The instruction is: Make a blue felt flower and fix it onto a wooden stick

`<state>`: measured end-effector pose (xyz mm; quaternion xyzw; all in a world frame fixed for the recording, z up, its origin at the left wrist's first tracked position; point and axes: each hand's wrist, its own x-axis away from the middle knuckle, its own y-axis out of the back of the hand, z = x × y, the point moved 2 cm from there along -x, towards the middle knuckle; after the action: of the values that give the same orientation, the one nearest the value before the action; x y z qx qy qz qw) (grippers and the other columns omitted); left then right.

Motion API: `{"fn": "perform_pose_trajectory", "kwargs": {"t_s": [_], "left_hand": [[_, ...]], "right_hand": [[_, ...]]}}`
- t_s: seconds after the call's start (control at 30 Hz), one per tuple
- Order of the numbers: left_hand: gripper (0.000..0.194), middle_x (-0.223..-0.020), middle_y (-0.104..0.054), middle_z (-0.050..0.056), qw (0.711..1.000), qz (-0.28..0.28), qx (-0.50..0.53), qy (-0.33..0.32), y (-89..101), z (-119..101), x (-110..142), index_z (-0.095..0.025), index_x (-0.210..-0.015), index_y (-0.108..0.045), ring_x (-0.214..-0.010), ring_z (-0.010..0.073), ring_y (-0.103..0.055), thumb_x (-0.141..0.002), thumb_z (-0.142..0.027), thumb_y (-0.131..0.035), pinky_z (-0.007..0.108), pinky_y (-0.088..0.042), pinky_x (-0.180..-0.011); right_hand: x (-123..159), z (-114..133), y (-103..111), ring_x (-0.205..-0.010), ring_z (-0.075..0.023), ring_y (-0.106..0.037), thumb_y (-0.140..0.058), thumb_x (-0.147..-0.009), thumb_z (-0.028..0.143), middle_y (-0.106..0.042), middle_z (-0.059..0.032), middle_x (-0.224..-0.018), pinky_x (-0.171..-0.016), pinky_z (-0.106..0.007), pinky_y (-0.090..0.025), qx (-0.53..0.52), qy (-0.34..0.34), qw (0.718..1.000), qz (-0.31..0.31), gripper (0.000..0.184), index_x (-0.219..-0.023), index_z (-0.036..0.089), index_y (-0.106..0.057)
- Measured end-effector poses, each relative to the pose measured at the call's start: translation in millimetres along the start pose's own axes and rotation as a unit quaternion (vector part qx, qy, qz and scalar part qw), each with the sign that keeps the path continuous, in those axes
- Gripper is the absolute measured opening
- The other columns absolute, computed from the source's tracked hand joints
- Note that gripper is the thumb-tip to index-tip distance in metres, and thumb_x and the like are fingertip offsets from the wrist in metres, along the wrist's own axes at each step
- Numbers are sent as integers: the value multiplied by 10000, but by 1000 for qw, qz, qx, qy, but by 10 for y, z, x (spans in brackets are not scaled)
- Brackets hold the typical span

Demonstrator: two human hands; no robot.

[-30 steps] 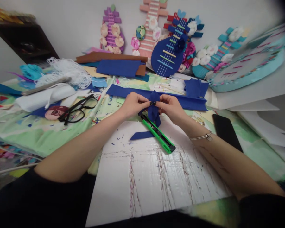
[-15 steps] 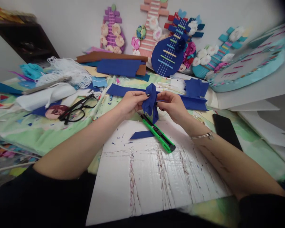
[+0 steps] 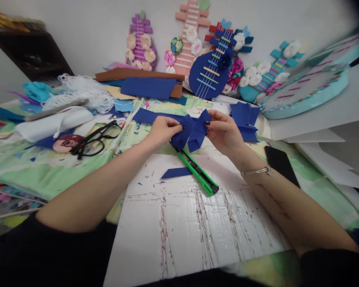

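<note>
Between my hands hangs a dark blue paper bow (image 3: 194,130), its loops and tails spread apart. My left hand (image 3: 164,130) pinches its left side between thumb and fingers, and my right hand (image 3: 223,129) pinches the upper right side. Just below the bow, a green box cutter (image 3: 199,173) lies slanted on a white cutting board (image 3: 182,231) scored with dark cut lines. A slant-ended blue paper strip (image 3: 176,172) rests to the left of the cutter.
Behind my hands lie a long blue strip (image 3: 155,115) and crumpled blue paper (image 3: 244,114). Black glasses (image 3: 92,145) and white string (image 3: 83,91) are at left, a black phone (image 3: 281,163) at right. Decorated lutes, including a blue lute (image 3: 208,77), lean on the wall.
The blue paper bow has spread wider. My right hand has moved up and slightly right with its edge, and the left hand keeps its pinch. The view has shifted slightly.
</note>
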<state>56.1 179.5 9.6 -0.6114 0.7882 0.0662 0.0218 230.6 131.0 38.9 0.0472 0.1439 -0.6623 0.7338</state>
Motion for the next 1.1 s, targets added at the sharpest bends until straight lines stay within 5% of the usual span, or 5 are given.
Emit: {"fn": "perform_pose_trajectory", "kwargs": {"t_s": [0.23,0.77,1.1], "left_hand": [[109,-534,-589,1,996,80,22,-12,-72,-55,75,-115,-666,-671,-435,73,-479,-661,-223,-676,178,-359,-418],[107,-501,-535,-17,995,81,-31,-39,-72,-115,112,-133,-605,-622,-441,78,-451,-664,-220,-600,194,-322,-422],[206,-508,-522,-17,995,87,-27,-40,-68,-78,87,-129,-625,-635,-441,73,-428,-722,-309,-614,201,-309,-424]], "right_hand": [[3,-169,-47,-508,-85,-465,-676,-603,141,-524,62,-609,-509,-244,-367,93,-11,995,-28,342,-908,210,-537],[1,-205,-22,-499,-79,-443,-738,-585,200,-550,33,-590,-485,-241,-344,101,-59,992,-49,318,-878,155,-622],[14,-216,-31,-486,-64,-432,-757,-541,186,-531,34,-581,-478,-230,-357,44,-120,990,-61,216,-635,167,-563]]}}
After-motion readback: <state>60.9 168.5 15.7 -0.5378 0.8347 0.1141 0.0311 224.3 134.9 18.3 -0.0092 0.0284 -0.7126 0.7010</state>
